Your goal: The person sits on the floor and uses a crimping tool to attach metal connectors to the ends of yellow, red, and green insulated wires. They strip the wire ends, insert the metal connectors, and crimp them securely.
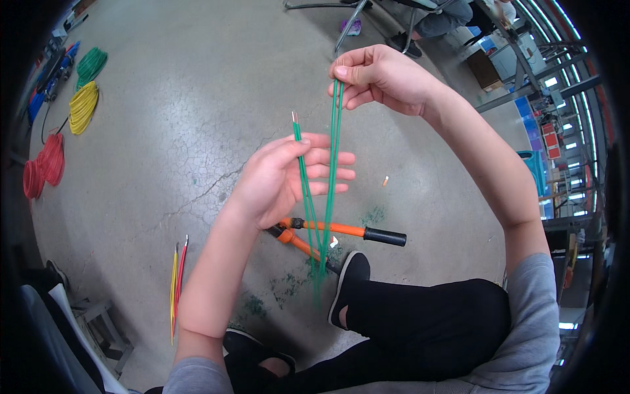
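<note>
My left hand [279, 171] pinches a pair of green wires [304, 167] under the thumb, with the other fingers stretched out. Bare copper tips stick up above that thumb. Higher and to the right, my right hand [380, 75] grips the tops of more green wires [333, 141] between thumb and forefinger. Both sets run downward and come close together low down, where they blur; whether they join there I cannot tell. Behind them on the floor lies a long-handled cutter [338, 228] with orange arms and black grips, partly hidden by my left hand and the wires.
Green, yellow and red wire coils [83, 108] lie at the far left. Yellow and red cut wires [177, 282] rest beside my left forearm. Green scraps [289, 285] litter the concrete floor [164, 125] near my shoes. A chair [357, 20] and a seated person [443, 23] are at the back.
</note>
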Action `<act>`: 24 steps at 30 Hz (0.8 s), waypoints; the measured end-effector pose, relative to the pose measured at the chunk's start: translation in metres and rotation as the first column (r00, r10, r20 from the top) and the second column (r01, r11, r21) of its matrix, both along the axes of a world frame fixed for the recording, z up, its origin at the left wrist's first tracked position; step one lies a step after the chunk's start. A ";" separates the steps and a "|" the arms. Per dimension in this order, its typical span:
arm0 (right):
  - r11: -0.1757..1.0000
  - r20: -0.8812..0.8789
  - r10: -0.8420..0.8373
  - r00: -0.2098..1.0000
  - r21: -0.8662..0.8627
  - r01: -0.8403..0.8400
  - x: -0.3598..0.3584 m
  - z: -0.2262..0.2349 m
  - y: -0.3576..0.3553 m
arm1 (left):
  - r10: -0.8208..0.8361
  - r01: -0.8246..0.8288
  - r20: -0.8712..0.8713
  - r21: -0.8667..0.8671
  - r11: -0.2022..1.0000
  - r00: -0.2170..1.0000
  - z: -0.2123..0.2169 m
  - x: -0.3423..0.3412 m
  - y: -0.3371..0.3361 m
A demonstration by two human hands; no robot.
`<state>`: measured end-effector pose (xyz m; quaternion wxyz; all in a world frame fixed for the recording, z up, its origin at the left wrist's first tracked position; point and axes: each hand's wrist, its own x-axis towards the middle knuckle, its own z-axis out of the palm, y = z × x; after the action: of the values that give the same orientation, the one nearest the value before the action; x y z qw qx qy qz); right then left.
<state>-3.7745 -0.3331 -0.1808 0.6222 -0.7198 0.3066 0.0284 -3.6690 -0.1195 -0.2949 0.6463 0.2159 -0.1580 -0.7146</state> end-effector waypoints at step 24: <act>0.991 -0.013 0.132 0.991 0.022 -0.132 0.005 -0.052 0.030 | -0.002 -0.006 0.255 0.030 1.000 0.967 -0.009 0.001 0.003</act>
<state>-3.7690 -0.3032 -0.2325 0.6243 -0.7316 0.2625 0.0782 -3.6682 -0.1167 -0.3041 0.6180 0.3157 -0.2287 -0.6827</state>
